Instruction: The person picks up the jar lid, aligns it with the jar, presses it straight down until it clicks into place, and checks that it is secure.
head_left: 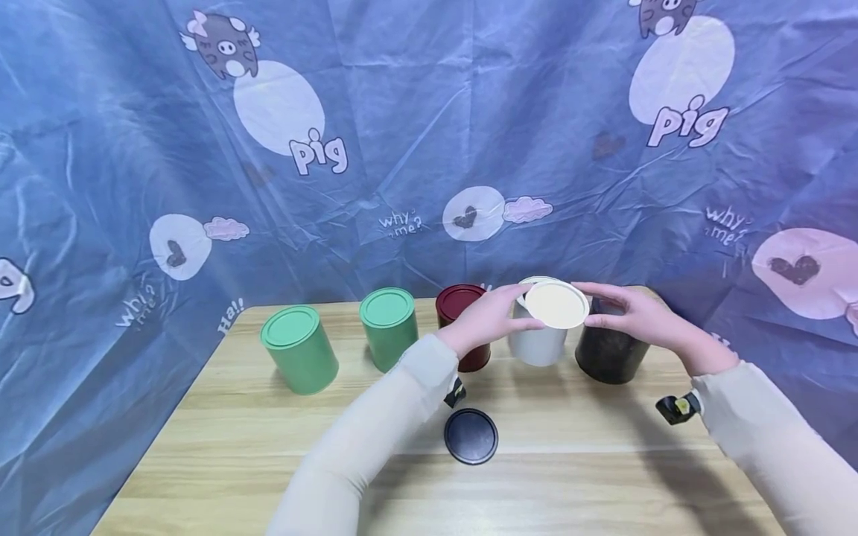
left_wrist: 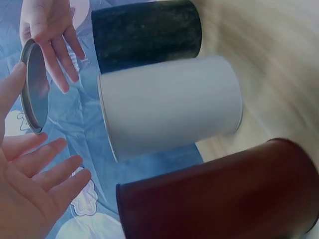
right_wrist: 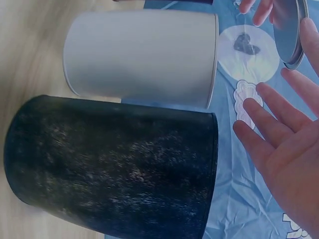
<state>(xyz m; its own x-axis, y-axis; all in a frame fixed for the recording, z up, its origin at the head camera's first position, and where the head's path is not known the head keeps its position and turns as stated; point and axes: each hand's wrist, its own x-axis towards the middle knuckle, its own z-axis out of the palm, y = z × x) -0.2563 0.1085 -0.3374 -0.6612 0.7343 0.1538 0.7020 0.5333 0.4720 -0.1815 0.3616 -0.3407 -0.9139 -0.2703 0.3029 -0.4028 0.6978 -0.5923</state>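
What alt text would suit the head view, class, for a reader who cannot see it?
Two hands, left hand and right hand, hold a white lid just above a white can. It stands in a row with two green, one red and one black can on a wooden table.

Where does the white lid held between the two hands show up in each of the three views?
Head: white lid right of centre, above the white can.
Left wrist: at the left edge, seen from its metal underside.
Right wrist: top right corner, underside again.
Shared landmark: the white can, beside the black can.
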